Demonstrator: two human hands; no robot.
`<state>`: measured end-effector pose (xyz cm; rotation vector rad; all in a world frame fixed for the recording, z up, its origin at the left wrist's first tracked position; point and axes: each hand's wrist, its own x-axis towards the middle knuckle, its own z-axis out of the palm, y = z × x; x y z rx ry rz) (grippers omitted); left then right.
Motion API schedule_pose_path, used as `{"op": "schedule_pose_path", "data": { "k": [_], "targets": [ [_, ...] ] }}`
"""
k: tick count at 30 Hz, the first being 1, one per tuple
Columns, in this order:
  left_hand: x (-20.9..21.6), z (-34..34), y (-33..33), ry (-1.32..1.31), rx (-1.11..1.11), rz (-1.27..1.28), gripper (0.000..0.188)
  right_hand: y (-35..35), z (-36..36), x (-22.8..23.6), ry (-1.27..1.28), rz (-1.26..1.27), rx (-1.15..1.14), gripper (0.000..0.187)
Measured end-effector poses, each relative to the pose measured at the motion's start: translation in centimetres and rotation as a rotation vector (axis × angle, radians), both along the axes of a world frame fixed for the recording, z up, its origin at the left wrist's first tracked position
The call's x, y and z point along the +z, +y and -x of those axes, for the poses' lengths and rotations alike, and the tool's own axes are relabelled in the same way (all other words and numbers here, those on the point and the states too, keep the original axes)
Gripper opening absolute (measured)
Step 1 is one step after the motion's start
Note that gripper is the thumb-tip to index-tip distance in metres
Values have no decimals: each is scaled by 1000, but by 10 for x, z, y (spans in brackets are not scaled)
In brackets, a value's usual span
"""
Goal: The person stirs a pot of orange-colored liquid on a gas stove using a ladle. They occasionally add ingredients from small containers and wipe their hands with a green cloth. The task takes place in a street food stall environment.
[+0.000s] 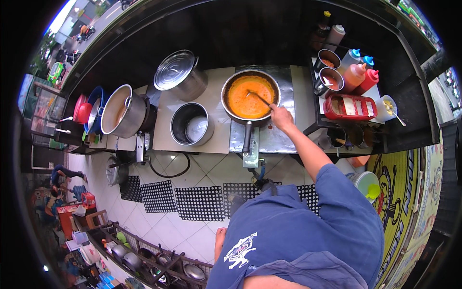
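My right hand (282, 117) is closed round the thin dark handle of a stirring spoon (260, 98), whose head is sunk in orange sauce. The sauce (243, 99) fills much of a deep frying pan (224, 107) on the stove. The pan's black handle (248, 137) points toward me, with no hand on it. Down beside my body, my left hand (220, 233) shows only in part, away from the counter; its fingers are not clear. Left of the pan is an uncovered dark-walled pot (210, 129), and behind that a lidded steel pot (185, 83).
A large aluminium pot (110, 130) stands at the left. On the right shelf are sauce bottles (369, 82), metal cups (331, 72), a red container (332, 110) and a clear tub with a spoon (385, 114). Black perforated mats (199, 202) lie on the floor. A rack of pans (132, 260) stands behind me.
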<state>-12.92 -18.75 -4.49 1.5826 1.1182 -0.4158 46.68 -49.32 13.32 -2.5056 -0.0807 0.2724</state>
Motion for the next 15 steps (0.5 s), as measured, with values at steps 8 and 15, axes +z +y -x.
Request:
{"op": "schedule_pose_path", "data": {
  "k": [8,15],
  "targets": [
    [-13,14,-13,10,86,-22,25,-19,40,-7,-25,21,106,33],
    [-13,8,-3,-41,73,-45,21,25,33,-19,-73,6,130,33]
  ]
}}
